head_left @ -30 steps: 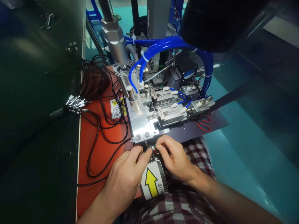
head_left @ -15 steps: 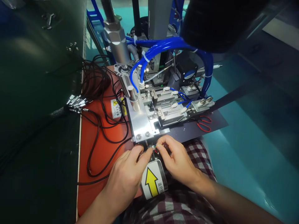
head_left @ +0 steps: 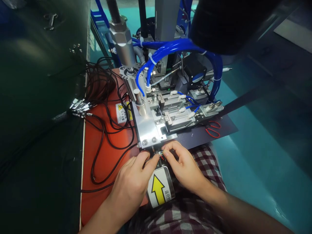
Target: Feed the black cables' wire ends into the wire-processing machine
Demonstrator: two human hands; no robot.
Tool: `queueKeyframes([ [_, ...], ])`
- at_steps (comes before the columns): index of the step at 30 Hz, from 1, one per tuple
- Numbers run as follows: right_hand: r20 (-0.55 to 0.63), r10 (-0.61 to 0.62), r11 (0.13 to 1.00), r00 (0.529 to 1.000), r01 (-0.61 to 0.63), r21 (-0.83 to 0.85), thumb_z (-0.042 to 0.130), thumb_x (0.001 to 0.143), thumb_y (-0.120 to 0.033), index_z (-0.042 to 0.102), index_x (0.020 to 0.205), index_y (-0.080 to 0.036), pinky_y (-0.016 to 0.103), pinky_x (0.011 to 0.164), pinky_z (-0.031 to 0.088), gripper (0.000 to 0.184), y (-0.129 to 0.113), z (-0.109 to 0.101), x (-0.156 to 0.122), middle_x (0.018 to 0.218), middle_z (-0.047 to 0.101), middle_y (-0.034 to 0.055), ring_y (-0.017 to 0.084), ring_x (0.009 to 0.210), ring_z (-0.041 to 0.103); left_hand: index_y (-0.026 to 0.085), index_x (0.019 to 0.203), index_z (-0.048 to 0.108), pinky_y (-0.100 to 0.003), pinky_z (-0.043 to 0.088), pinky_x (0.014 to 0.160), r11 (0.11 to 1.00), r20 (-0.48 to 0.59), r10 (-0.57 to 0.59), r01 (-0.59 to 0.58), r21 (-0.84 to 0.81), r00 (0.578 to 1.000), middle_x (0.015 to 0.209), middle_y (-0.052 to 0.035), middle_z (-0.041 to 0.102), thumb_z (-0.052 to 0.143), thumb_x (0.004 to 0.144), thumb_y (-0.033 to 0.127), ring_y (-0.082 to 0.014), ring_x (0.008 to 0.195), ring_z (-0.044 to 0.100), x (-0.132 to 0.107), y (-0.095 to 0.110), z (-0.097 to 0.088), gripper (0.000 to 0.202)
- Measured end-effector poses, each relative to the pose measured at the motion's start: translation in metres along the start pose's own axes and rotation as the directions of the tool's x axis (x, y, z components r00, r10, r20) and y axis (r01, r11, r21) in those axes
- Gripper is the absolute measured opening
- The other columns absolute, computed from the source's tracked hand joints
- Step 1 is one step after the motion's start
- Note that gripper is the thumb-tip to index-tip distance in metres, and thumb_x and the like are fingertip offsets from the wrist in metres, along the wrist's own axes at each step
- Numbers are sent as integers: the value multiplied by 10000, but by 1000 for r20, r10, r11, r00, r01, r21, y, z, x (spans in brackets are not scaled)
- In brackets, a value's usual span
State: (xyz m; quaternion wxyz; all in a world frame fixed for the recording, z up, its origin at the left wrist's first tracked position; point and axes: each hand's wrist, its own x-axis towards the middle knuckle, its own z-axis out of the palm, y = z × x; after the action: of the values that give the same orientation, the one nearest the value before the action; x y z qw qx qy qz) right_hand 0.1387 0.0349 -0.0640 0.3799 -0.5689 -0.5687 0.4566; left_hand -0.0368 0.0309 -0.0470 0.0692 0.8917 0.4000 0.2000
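Orange-red desk [head_left: 91, 204] alongside, left hand [head_left: 133, 177] and right hand [head_left: 183, 164] pinch tightly thin multicoloured wires [head_left: 161, 154] (tiny from here), crosswise between fingers.

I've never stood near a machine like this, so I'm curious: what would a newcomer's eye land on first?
Probably the thick bundle of blue tubes, arching over the metal machine at upper centre. Next comes the bold yellow arrow at lower centre, just below where the left hand and right hand pinch tiny coloured wires.
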Motion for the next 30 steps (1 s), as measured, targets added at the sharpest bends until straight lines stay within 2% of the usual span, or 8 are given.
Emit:
queueKeyframes([
  [8,-1,23,1000,1000,-23,-15,470,902,-206,534,785,-188,315,751,430,134,1,1,2,814,591,29,186,796,564,87,1164,553,-359,552,555,1000,16,-6,6,-7,1000,909,-121,572,436,792,-30,-231,705,593,-1,0,0,406],
  [15,15,91,994,996,-90,-64,467,907,-250,517,761,-201,267,637,425,161,1,2,1,741,588,-2,157,684,558,93,1178,543,-356,548,559,1000,31,-8,9,-9,999,930,-123,568,432,785,-30,-233,714,592,-1,-1,0,426],
  [20,38,92,985,995,-85,-153,449,915,-267,494,787,-213,247,542,382,146,0,0,1,627,515,-41,131,545,479,98,1193,541,-354,541,556,1000,46,-21,21,-7,999,943,-120,559,444,800,-17,-228,711,584,-3,-1,0,421],
  [25,62,73,974,995,-57,-219,435,917,-231,471,772,-213,247,548,376,151,-5,-2,1,652,513,-29,140,585,486,104,1219,531,-353,534,569,1000,72,-28,29,-5,997,947,-116,548,444,791,-30,-224,722,577,-4,-1,1,457],
  [30,76,74,970,994,-54,-236,422,917,-197,451,770,-210,254,563,366,151,-8,-2,2,701,514,-20,143,616,481,98,1200,541,-348,532,568,1000,53,-20,20,-11,998,935,-114,548,433,805,-18,-220,719,574,-3,-1,0,425],
])
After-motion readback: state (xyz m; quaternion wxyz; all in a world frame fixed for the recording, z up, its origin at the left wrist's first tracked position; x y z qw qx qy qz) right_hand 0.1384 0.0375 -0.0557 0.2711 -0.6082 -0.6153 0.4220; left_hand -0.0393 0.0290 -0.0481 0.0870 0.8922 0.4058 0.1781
